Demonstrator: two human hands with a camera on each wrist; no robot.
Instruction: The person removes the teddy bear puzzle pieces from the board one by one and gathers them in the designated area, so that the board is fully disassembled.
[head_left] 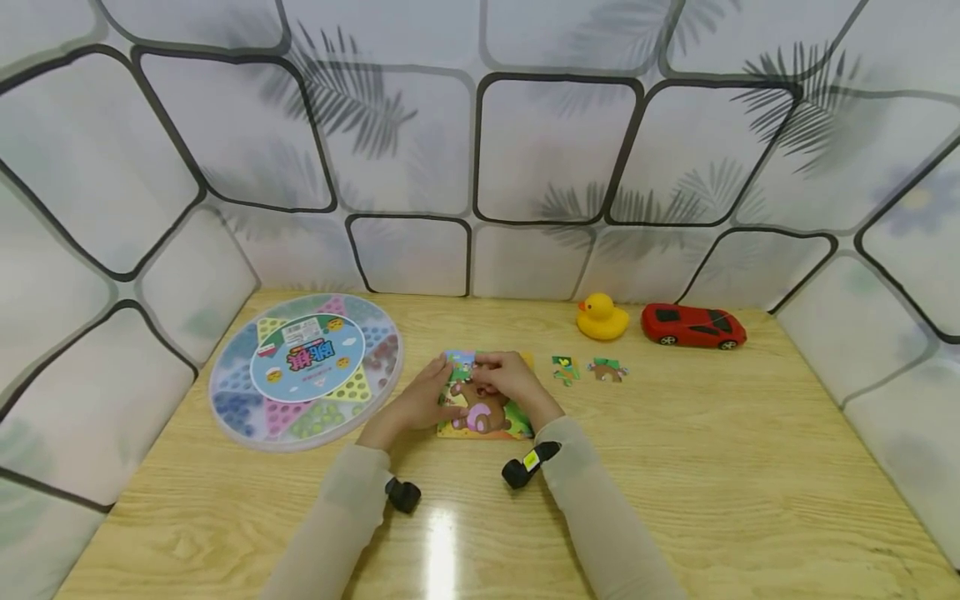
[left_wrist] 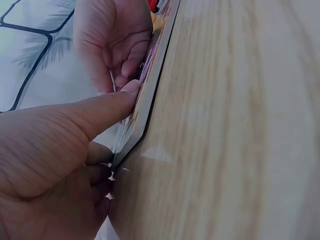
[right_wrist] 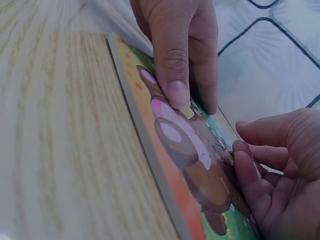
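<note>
A jigsaw puzzle board (head_left: 483,414) with a brown bear picture lies flat on the table, both hands over it. My left hand (head_left: 427,392) holds its left side, the thumb (right_wrist: 176,92) on the picture and the other fingers (left_wrist: 100,172) along the edge. My right hand (head_left: 513,379) is over the upper part, fingers curled. It appears to pinch a small puzzle piece (left_wrist: 114,82), of which only a thin edge shows. Right of the board lie two loose pieces, one green and yellow (head_left: 565,369), one brown and green (head_left: 607,369).
A round Chinese checkers set (head_left: 307,367) in a clear case lies at the left. Behind the loose pieces stand a yellow rubber duck (head_left: 602,318) and a red toy car (head_left: 693,326). A patterned cloth wall (head_left: 555,150) encloses the wooden table (head_left: 750,467) at the back and sides.
</note>
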